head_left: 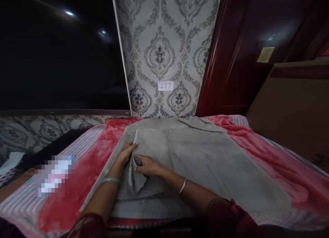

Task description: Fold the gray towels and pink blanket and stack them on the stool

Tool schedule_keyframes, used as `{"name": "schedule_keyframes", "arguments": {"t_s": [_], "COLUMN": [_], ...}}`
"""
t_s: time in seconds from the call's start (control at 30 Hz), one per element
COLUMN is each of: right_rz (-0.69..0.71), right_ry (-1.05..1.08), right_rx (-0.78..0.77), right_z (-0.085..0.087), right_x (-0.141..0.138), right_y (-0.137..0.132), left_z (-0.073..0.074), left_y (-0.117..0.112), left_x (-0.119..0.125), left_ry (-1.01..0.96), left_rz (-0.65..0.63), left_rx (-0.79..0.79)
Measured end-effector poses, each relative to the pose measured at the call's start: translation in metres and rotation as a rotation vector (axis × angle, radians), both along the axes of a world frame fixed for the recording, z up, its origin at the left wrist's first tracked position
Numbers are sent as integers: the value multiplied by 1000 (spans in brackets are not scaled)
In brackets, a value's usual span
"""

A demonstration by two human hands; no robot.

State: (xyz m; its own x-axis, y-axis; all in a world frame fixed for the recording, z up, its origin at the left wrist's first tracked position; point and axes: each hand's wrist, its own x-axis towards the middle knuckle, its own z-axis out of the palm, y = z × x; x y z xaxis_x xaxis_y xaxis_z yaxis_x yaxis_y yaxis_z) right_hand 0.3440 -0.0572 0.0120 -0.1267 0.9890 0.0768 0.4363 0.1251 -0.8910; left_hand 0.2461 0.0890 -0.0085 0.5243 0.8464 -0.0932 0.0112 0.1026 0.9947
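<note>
A large grey cloth (205, 155) lies spread over the surface in front of me. On its left part rests a smaller grey cloth piece (154, 142), its left edge lifted into a raised fold. My left hand (127, 153) grips the upper part of that fold, thumb and fingers pressed on the fabric. Lower and to the right, my right hand (149, 165) pinches the same fold, which opens into a dark pocket-like gap under its fingers. Whether anything else sits in that gap I cannot tell.
Beneath the grey cloth are a red fleecy blanket (87, 173) and a striped sheet (23, 197). A large dark screen (61, 56) stands at the back left. Patterned wallpaper (159, 36) bears a paper label (166, 86) reading 277. A dark red wooden panel (231, 60) rises at right.
</note>
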Motion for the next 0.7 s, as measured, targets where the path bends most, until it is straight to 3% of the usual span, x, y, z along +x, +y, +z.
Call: {"name": "schedule_keyframes", "arguments": {"t_s": [0.1, 0.2, 0.3, 0.5, 0.7], "right_rz": [-5, 18, -48, -165, -179], "right_ry": [-10, 109, 98, -127, -530], "right_rx": [-112, -159, -57, 146, 301], "right_z": [-9, -14, -17, -26, -27], "right_x": [-3, -6, 1, 27, 30], "right_y": [-13, -25, -33, -43, -58], "left_z": [6, 12, 15, 15, 0], "left_y": [4, 8, 8, -1, -36], "left_x": [7, 7, 1, -19, -30], "left_ry": [39, 82, 150, 323, 569], "left_rz": [45, 91, 131, 174, 185], "left_rx": [34, 80, 121, 166, 574]}}
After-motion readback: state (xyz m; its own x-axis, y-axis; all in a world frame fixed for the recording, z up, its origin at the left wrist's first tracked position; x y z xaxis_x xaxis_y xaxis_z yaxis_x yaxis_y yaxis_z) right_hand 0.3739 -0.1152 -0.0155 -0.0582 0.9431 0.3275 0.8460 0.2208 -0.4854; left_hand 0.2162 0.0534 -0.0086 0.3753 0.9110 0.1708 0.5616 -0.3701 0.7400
